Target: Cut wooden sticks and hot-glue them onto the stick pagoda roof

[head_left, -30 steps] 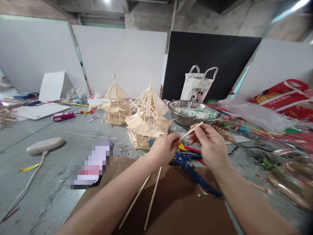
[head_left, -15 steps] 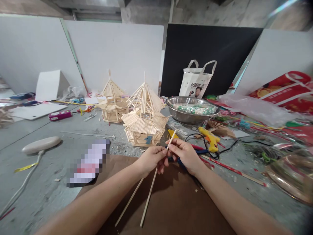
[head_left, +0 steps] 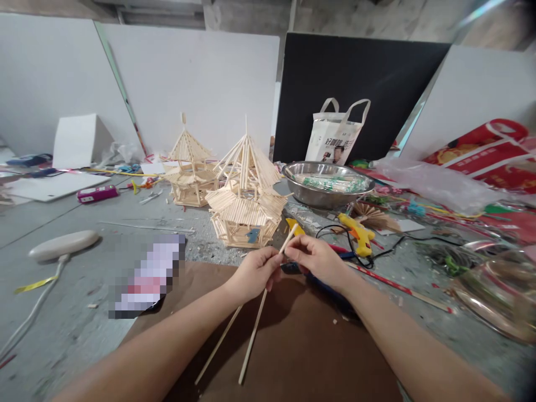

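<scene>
My left hand [head_left: 254, 272] is closed around two long thin wooden sticks [head_left: 251, 338] that slant down over a brown cardboard sheet [head_left: 301, 352]. My right hand [head_left: 320, 259] pinches the upper end of a stick [head_left: 288, 239] right beside the left hand's fingers. Both hands meet above the cardboard's far edge. Just beyond them stands a small pagoda model made of sticks [head_left: 247, 209], with a second pagoda model [head_left: 190, 170] behind it to the left. A yellow glue gun [head_left: 355, 233] lies to the right of my right hand.
A steel bowl [head_left: 326, 187] holding wrapped sticks sits behind the models, with a white tote bag [head_left: 337, 137] beyond it. Blue-handled cutters [head_left: 330, 290] lie under my right wrist. Red packaging and plastic clutter fill the right side. A white oval lamp base [head_left: 62, 245] rests on the left floor.
My right hand came down and leftward from a raised position holding a short stick, and now meets the left hand at the sticks' top. The view shifted slightly, uncovering the glue gun.
</scene>
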Demonstrator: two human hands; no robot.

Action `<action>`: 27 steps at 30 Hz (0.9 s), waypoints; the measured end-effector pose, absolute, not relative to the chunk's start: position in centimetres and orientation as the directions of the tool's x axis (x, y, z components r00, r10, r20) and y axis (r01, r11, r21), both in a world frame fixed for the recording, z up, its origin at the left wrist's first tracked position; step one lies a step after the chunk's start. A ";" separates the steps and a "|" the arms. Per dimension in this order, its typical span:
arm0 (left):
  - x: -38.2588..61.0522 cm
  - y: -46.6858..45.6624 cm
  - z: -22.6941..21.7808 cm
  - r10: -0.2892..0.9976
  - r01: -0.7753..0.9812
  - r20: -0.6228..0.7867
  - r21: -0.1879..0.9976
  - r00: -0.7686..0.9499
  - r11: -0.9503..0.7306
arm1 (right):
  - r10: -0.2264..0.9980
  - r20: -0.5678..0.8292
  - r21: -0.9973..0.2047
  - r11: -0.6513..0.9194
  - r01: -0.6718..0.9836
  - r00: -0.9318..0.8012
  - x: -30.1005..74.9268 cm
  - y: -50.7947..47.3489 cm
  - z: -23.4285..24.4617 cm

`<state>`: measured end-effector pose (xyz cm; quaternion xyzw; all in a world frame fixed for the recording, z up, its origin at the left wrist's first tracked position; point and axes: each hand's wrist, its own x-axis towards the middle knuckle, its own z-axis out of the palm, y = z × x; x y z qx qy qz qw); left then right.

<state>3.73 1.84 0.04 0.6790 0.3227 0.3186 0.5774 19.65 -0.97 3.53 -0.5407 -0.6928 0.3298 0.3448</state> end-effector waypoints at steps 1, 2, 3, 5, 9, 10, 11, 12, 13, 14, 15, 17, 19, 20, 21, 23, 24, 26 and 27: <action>3.6 2.0 0.1 0.815 0.059 0.070 0.990 0.575 -0.126 | 0.976 0.122 -0.715 0.212 0.666 -0.180 20.2 -1.0 4.0; 3.5 2.2 0.1 0.822 0.049 0.070 0.992 0.565 -0.118 | 0.979 0.111 -0.562 0.205 0.802 -0.172 20.8 -1.0 4.3; 3.4 2.3 0.1 0.825 0.042 0.062 0.994 0.562 -0.104 | 0.983 0.092 -0.393 0.180 0.902 -0.156 21.3 -1.1 4.5; 3.4 2.6 -0.1 0.821 0.042 0.041 0.996 0.569 -0.079 | 0.993 0.020 -0.104 0.121 0.987 -0.120 22.3 -1.3 4.4; 3.5 2.8 -0.6 0.817 0.080 0.065 0.988 0.574 -0.134 | 0.990 -0.114 0.133 0.095 0.987 -0.080 23.2 -1.3 3.2; 3.4 2.7 -0.7 0.822 0.116 0.099 0.974 0.560 -0.196 | 0.988 -0.129 0.142 0.105 0.984 -0.086 23.2 -1.3 3.1; 3.3 2.7 -0.7 0.826 0.165 0.148 0.946 0.544 -0.279 | 0.985 -0.141 0.135 0.122 0.983 -0.103 23.2 -1.2 3.1; 3.2 2.7 -0.8 0.824 0.221 0.205 0.903 0.528 -0.367 | 0.981 -0.148 0.118 0.145 0.982 -0.127 23.3 -1.2 3.1; 3.1 2.6 -0.8 0.816 0.274 0.265 0.851 0.514 -0.449 | 0.976 -0.152 0.091 0.172 0.981 -0.157 23.3 -1.1 3.3; 3.0 2.6 -0.9 0.803 0.316 0.317 0.798 0.504 -0.514 | 0.971 -0.149 0.060 0.199 0.978 -0.189 23.4 -1.0 3.6; 2.8 2.5 -0.9 0.792 0.347 0.355 0.755 0.497 -0.556 | 0.967 -0.137 0.027 0.219 0.975 -0.214 23.6 -0.9 3.9; 2.5 2.4 -0.8 0.790 0.386 0.392 0.714 0.471 -0.584 | 0.967 -0.094 -0.038 0.232 0.972 -0.235 24.4 -0.8 4.6; 2.4 2.3 -0.8 0.802 0.402 0.409 0.708 0.436 -0.580 | 0.970 -0.048 -0.108 0.231 0.967 -0.237 25.3 -0.8 5.3; 2.4 2.3 -0.7 0.809 0.399 0.416 0.716 0.416 -0.573 | 0.972 -0.025 -0.143 0.229 0.963 -0.235 25.7 -0.8 5.7; 2.4 2.4 -0.7 0.815 0.388 0.422 0.728 0.396 -0.565 | 0.972 -0.002 -0.179 0.230 0.957 -0.234 26.0 -0.8 6.1; 2.5 2.5 -0.8 0.828 0.354 0.432 0.758 0.356 -0.548 | 0.973 0.067 -0.241 0.229 0.943 -0.220 26.0 -0.8 6.8; 2.5 2.7 -0.8 0.836 0.337 0.433 0.774 0.336 -0.536 | 0.974 0.121 -0.257 0.218 0.941 -0.193 25.8 -0.8 7.0; 2.6 2.9 -0.9 0.853 0.314 0.424 0.801 0.305 -0.510 | 0.961 0.246 -0.243 0.183 0.953 -0.122 24.7 -0.8 7.0; 2.6 3.0 -0.9 0.858 0.307 0.417 0.810 0.299 -0.500 | 0.948 0.303 -0.216 0.168 0.962 -0.098 24.1 -0.9 6.9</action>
